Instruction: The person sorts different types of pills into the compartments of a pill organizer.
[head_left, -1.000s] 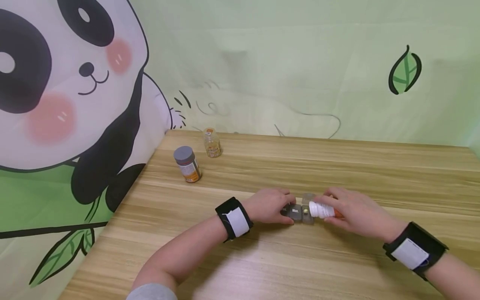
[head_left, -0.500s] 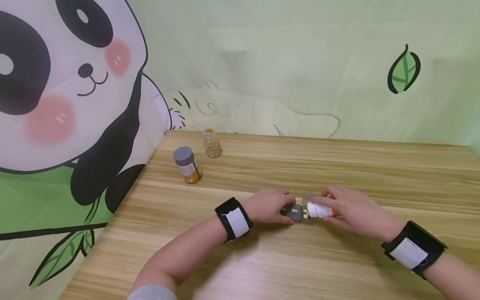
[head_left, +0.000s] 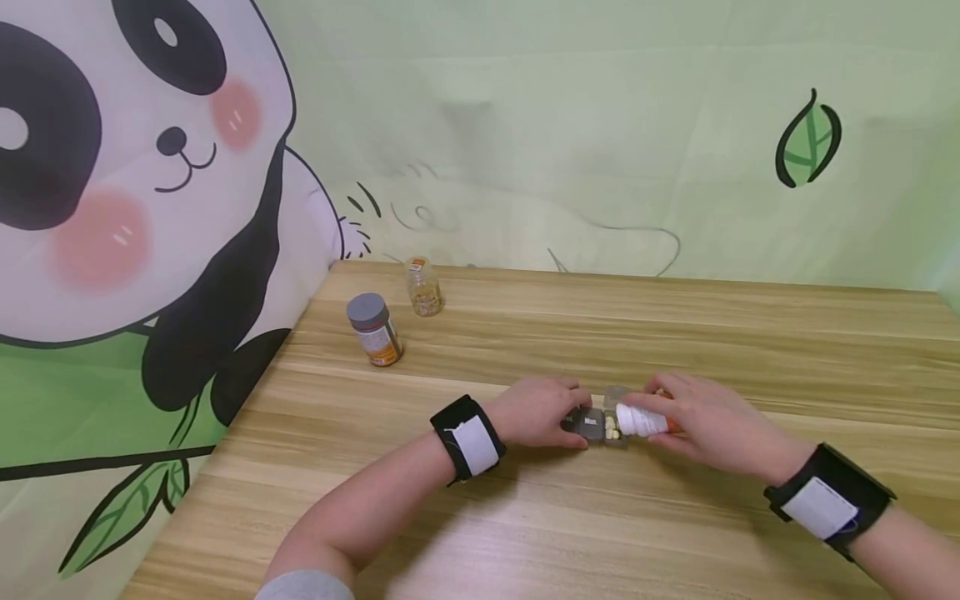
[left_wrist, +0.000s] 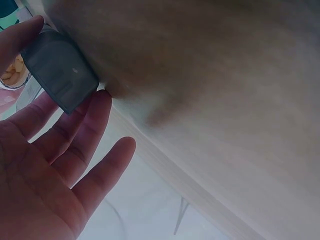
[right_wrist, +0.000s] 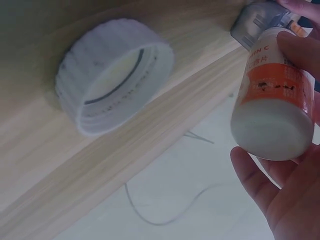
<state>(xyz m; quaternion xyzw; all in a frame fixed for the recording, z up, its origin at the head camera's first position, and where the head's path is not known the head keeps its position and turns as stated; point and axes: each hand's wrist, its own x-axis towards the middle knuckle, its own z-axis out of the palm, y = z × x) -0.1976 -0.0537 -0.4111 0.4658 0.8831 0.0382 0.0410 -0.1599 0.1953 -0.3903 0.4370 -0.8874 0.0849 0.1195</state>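
My left hand (head_left: 536,410) grips a dark grey pill organizer (head_left: 591,423) on the table, thumb on the near side and fingers on the far side. Its right-end compartment has the clear lid (head_left: 617,394) raised, and pale yellow tablets (head_left: 611,428) lie inside. In my right hand (head_left: 712,423) is a white pill bottle (right_wrist: 272,95) with an orange label, tipped sideways so its mouth faces that compartment. More tablets (left_wrist: 15,72) show at the bottle's mouth in the left wrist view. A white ribbed bottle cap (right_wrist: 112,75) lies near the right wrist, hidden in the head view.
At the back left stand a grey-lidded bottle (head_left: 375,330) and a small clear jar (head_left: 424,288) with contents inside. The wooden table (head_left: 480,517) runs back to a green printed wall cloth (head_left: 570,125).
More tablets have come to lie in the raised-lid compartment, from about one to several. The bottle has shifted slightly, while the left hand has kept its hold on the organizer.
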